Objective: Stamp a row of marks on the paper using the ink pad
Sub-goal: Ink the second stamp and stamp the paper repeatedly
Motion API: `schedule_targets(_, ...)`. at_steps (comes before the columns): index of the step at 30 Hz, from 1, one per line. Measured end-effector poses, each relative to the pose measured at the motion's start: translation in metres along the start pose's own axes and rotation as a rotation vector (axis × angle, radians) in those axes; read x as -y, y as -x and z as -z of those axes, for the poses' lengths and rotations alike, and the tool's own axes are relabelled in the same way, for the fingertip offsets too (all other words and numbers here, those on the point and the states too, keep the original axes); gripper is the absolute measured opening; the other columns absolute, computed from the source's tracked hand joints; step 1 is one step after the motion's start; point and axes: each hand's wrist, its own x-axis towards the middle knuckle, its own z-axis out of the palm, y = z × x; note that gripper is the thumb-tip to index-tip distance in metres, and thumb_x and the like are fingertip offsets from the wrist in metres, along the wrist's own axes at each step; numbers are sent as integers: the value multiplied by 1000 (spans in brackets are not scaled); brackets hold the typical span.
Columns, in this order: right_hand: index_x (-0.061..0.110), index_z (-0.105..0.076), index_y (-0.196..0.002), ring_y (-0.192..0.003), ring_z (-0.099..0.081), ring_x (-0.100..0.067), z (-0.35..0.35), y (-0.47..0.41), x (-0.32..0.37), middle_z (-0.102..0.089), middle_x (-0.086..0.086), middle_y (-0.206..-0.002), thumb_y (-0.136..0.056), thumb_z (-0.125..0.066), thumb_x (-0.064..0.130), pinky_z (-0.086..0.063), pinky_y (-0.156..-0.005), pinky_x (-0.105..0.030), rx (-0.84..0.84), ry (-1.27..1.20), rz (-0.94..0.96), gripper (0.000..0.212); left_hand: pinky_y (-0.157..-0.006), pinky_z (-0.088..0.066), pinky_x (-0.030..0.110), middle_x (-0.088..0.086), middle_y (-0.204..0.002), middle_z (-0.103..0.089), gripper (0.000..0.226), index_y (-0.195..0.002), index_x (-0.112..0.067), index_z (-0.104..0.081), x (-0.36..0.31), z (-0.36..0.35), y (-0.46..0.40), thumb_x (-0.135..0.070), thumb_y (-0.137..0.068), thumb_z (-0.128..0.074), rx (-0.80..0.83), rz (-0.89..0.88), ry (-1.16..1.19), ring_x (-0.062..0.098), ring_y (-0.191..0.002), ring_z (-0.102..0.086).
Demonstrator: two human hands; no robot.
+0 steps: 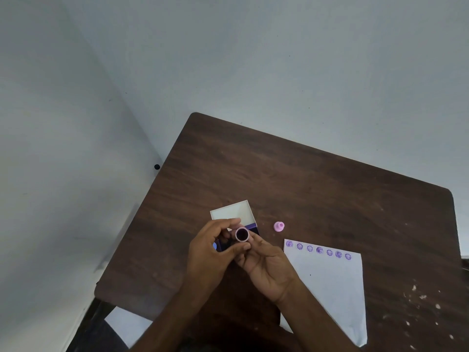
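**Purple marks lined up, ink pad held over the surface**

Dark brown wood grain fills most of what I see: the surface (pixel 317 189) stands against pale walls (pixel 228 59), with white flecks scattered near its right edge. On its right half lies the paper (pixel 330 288), a white sheet set at an angle, one corner reaching toward the middle. Along its top edge I count a row of seven purple marks (pixel 319 250), round with small faces, some darker and more smeared than others.

Near the middle of the surface sits an open white box (pixel 233 212) with a purple side, partly hidden behind my hands. My left hand (pixel 215 252) curls in from the left, its thumb and fingertips pinching the small round ink pad (pixel 241 234). My right hand (pixel 266 265) comes in from below with the palm turned up, its fingers bent under and against the same pad. The pad has a pale pink rim and a dark purple centre facing the camera, held above the surface just in front of the box and well left of the paper.

Between the box and the paper's top corner, a small pink stamp (pixel 279 226) stands alone on the surface, untouched by either hand.
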Motion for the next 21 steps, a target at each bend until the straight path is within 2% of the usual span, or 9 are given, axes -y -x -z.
schedule_targets(3,-7,-56,-124,-84,-69,-21,4,-3,0,-63,-25,-119,-95,-48,5,-58,-78,-35,-6,8,-9,33,-83,-53,23,-16,-99,-69,36,-99,-30,-69,1,-2,-3,-23,-67,-84,-23,25,13,8,-95,-65)
schedule_targets(10,-5,-60,-119,-94,-68,-25,6,-9,4,-65,-23,-115,-95,-48,6,-57,-78,-34,-13,71,-16,29,-78,-56,32,-12,-96,-69,32,-95,-31,-70,4,-6,-12,-22,-68,-84,-35,100,48,17,-91,-67)
schedule_targets(17,-5,-60,-119,-88,-70,-23,8,-14,12,-67,-22,-112,-95,-47,5,-58,-76,-35,4,35,-19,29,-81,-53,25,-13,-99,-68,33,-98,-29,-69,6,-9,-21,-28,-69,-83,7,32,20,16,-96,-66)
schedule_targets(19,-5,-57,-123,-87,-69,-23,9,-17,13,-64,-23,-115,-96,-45,4,-58,-76,-35,8,27,-9,30,-82,-53,23,-15,-99,-68,33,-99,-28,-70,6,-9,-22,-31,-69,-83,20,14,-3,13,-97,-65)
schedule_targets(21,-6,-53,-128,-94,-66,-25,12,-20,14,-59,-25,-123,-96,-46,2,-57,-77,-35,10,25,-1,34,-84,-52,19,-19,-100,-67,33,-98,-29,-69,6,-9,-23,-33,-68,-82,25,-4,-31,7,-98,-64)
